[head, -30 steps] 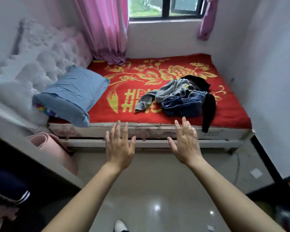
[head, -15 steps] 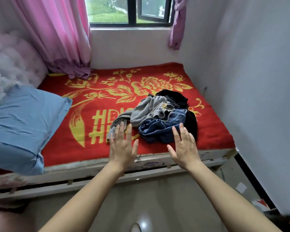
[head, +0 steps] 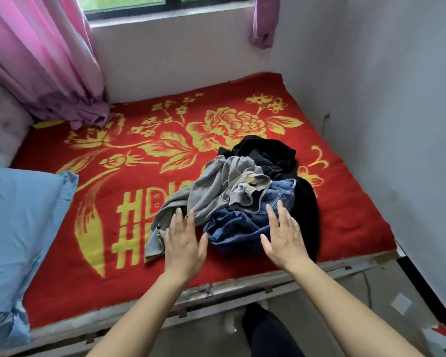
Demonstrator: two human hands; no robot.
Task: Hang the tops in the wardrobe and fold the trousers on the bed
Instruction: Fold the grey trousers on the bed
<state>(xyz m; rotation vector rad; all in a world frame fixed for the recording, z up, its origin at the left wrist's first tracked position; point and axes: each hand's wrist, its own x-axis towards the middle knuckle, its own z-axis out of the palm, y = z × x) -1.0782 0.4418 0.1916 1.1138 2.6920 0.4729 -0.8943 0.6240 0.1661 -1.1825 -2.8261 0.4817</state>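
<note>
Blue fabric covers a pillow (head: 16, 228) at the left edge, and a pink curtain (head: 36, 60) is hung in the upper left. A red blanket (head: 358, 215) with yellow flowers is spread over the bed (head: 242, 286). Left of centre, the left hand (head: 184, 243) is held flat, fingers straight, gripping nothing, over the end of a grey garment (head: 211, 191). At centre, the heap is completed by blue jeans (head: 232, 228) and a black garment (head: 265, 150). The right hand (head: 283, 238) is spread likewise over the jeans, nothing grasped.

both hands (head: 186, 243) nearer clothes pile (head: 242, 191)
</note>
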